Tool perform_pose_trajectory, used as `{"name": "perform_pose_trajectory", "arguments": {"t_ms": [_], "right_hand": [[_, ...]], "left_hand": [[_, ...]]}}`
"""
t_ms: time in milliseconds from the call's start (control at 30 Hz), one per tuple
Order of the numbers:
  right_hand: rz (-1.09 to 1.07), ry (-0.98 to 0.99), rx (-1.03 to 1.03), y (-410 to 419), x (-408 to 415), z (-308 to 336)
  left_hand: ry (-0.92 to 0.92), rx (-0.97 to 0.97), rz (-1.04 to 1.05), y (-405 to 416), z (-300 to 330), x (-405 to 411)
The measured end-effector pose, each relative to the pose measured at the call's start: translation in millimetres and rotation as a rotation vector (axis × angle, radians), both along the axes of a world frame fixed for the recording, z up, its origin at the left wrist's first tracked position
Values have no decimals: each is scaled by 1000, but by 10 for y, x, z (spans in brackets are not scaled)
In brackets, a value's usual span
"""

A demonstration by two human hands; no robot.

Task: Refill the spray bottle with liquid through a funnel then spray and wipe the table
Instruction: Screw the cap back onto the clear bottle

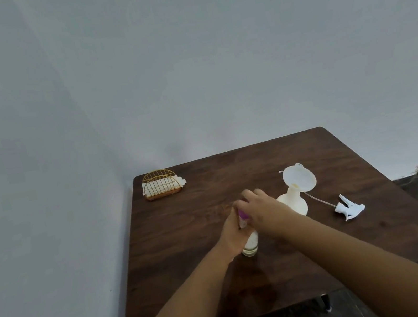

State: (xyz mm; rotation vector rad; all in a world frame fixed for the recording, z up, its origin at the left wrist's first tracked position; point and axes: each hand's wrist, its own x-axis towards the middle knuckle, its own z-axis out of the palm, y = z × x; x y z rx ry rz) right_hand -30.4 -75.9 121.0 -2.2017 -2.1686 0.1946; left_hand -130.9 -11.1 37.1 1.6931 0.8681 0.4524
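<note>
Both hands meet on a small clear bottle (250,245) near the middle of the desk (379,226). The left hand (233,233) wraps the bottle's body; the right hand (258,205) curls over its purple cap (56,247) — likely twisting it, though opening or closing can't be told. The bottle's base rests on the desk, whitish liquid showing low down.

The white spray bottle (294,203) stands upright just right of the hands, a funnel (299,177) seated in its neck, tilted a little. Its trigger head (349,208) lies on the desk toward the right edge, tube trailing back toward the bottle.

To do this step well: keep the small bottle pressed to the desk while turning the cap, and keep the right forearm off the funnel — it looks easy to knock.

Desk is dark wood, rounded corners, pushed against a pale grey wall. A wire napkin holder (162,184) sits at the far left corner. Dark stone floor to the right.
</note>
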Motion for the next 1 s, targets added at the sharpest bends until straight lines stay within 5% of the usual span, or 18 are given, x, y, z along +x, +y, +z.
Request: {"name": "perform_pose_trajectory", "arguments": {"t_ms": [167, 300, 400, 600, 733, 900, 1000], "right_hand": [[-223, -75, 23, 7, -171, -33], [-213, 78, -109, 45, -5, 51], [-149, 141, -177, 39, 103, 11], [-299, -75, -90, 25, -17, 40], [-340, 78, -259, 6, 55, 144], [-160, 48, -143, 13, -66, 87], [-253, 58, -75, 73, -99, -16]], "left_hand": [[11, 26, -78, -33, -24, 12], [-24, -63, -80, -77, 46, -18], [22, 43, -66, -24, 18, -57], [7, 53, -41, -74, 52, -56], [17, 79, -48, -32, 46, -71], [49, 108, -66, -21, 33, -42], [80, 126, -73, -3, 38, -39]]}}
